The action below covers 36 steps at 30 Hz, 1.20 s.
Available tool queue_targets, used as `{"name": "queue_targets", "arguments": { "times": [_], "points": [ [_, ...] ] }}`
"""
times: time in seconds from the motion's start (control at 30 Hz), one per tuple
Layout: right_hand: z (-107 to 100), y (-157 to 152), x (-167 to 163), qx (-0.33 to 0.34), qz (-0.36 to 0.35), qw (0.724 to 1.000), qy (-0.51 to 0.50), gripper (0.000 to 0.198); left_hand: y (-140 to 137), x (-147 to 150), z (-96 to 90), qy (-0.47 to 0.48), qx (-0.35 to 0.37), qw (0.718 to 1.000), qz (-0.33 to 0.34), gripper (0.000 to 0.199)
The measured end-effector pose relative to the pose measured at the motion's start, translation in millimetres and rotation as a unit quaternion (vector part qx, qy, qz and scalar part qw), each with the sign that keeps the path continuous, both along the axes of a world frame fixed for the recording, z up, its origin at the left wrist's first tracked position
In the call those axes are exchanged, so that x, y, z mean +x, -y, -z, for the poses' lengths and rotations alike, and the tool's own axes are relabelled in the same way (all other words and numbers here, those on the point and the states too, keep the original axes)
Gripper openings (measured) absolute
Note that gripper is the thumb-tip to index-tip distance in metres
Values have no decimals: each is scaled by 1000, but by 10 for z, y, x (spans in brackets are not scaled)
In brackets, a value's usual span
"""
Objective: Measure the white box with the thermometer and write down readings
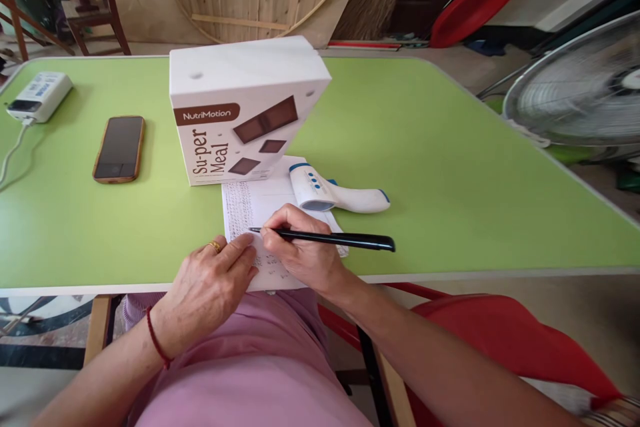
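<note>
Lying at the far left of a light-green tabletop with a white edge: one white rounded block with a dark panel, a white cable joined to its near end.

Next, one dark-screened smartphone in a brown-rimmed case, face up.

Left hand, with gold-coloured ring and dark-red cord bracelet: fingers pressed close together, laid palm down on the paper's near left part.

One white cardboard box with brown lettering and chocolate-coloured rectangles, upright at the paper's far edge; whether its base overlaps the sheet cannot be told.

One white handwritten paper, at the table's near edge; dense script in rows at left, sparser marks below.

Right hand: thumb and fingers pinching one slim black pen, point leftward, just beside the left fingertips; contact with the sheet unclear.

One white-and-blue plastic handheld thermometer, lying across the paper's right side, handle over bare tabletop.

Far right: one round, wire-caged fan, beside the table.
</note>
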State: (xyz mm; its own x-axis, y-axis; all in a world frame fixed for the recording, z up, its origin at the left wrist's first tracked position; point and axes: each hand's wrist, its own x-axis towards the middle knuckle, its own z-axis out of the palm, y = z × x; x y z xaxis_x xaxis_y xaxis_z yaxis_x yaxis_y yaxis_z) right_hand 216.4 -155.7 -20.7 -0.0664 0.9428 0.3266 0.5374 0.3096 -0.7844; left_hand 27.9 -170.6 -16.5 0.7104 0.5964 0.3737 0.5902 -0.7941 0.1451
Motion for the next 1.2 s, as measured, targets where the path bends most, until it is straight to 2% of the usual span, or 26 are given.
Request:
{"name": "queue_targets", "arguments": {
  "times": [0.2, 0.4, 0.7, 1.2],
  "points": [
    [3, -2, 11, -2, -3, 1000, 3, 13, -5, 2, -5, -7, 8, 1000, -5, 27],
    [28, 2, 2, 6, 41, 999, 1, 12, -2, 11, -1, 8, 11, 1000, -3, 24],
    [22, 5, 16, 14, 8, 1000, -4, 12, -4, 5, -4, 15, 13, 1000, -2, 23],
    [62, 9, 19, 56, 22, 998, -6, 14, -3, 3, -1, 17, 28, 999, -6, 23]
  ]
}}
